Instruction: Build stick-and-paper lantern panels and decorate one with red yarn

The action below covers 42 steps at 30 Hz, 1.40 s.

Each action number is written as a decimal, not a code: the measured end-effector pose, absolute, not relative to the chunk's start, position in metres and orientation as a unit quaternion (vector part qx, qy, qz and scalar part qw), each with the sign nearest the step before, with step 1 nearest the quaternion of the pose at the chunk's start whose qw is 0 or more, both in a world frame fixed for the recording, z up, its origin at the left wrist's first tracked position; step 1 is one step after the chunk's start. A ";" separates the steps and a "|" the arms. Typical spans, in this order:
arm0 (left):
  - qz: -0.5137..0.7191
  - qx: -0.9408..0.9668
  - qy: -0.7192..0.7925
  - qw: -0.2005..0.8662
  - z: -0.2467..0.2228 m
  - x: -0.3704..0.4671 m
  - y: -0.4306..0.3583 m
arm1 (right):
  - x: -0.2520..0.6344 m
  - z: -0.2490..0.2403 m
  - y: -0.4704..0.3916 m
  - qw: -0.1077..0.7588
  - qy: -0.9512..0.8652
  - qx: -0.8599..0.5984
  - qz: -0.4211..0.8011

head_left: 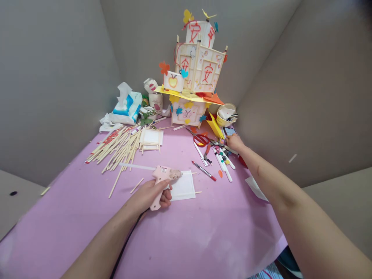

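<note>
My left hand (149, 195) is wrapped round the handle of a pink hot glue gun (159, 178). A long white glue stick (138, 166) sticks out of its back, and its nozzle points right, over a white paper panel (185, 188) with thin wooden sticks showing at its right edge. At the far right of the table, my right hand (235, 143) reaches beside a phone (229, 131), fingers curled in. What the fingertips hold or touch is hidden. Red-handled scissors (202, 139), pliers (217, 144) and white markers (223, 164) lie close to that hand.
A paper-and-stick lantern tower (197, 73) stands at the back. Wooden sticks (119, 149) are heaped at left beside a small stick frame (151, 137). Behind them are a tissue pack (128, 108) and a jar (155, 101). A yellow tub (225, 120) stands back right; the gun's black cord (128, 240) trails forward.
</note>
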<state>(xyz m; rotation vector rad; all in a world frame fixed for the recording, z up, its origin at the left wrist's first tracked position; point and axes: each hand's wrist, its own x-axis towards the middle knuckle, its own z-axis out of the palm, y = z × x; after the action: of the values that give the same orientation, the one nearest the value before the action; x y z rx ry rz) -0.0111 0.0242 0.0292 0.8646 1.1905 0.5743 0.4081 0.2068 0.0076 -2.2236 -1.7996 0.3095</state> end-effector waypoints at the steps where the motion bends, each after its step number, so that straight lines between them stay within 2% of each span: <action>1: 0.257 0.389 0.537 0.703 0.030 -0.011 0.024 | 0.407 0.006 0.207 0.123 -0.620 -0.768 0.099; 6: 0.255 0.390 0.545 0.697 0.029 -0.010 0.024 | 0.405 0.004 0.205 0.096 -0.626 -0.771 0.063; 12: 0.253 0.394 0.541 0.698 0.027 -0.011 0.025 | 0.401 0.007 0.196 0.103 -0.637 -0.760 0.075; 17: 0.257 0.391 0.538 0.702 0.027 -0.012 0.025 | 0.414 0.022 0.185 0.171 -0.601 -0.779 0.048; 25: 0.259 0.386 0.540 0.702 0.025 -0.012 0.026 | 0.420 0.054 0.132 0.335 -0.497 -0.800 -0.009; 29: 0.267 0.391 0.518 0.712 0.025 -0.014 0.025 | 0.374 0.052 0.092 0.392 -0.533 -0.749 0.031; 35: 0.291 0.396 0.496 0.716 0.032 -0.015 0.023 | 0.270 0.026 0.031 0.413 -0.665 -0.598 0.171; 42: 0.298 0.401 0.460 0.734 0.046 -0.020 0.019 | 0.234 0.000 0.010 0.413 -0.765 -0.475 0.138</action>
<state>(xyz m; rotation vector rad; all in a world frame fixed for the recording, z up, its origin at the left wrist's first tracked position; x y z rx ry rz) -0.0196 0.0192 0.0460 0.8807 1.0118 0.6546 0.2337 0.0101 0.0004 -1.1954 -1.9225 0.3466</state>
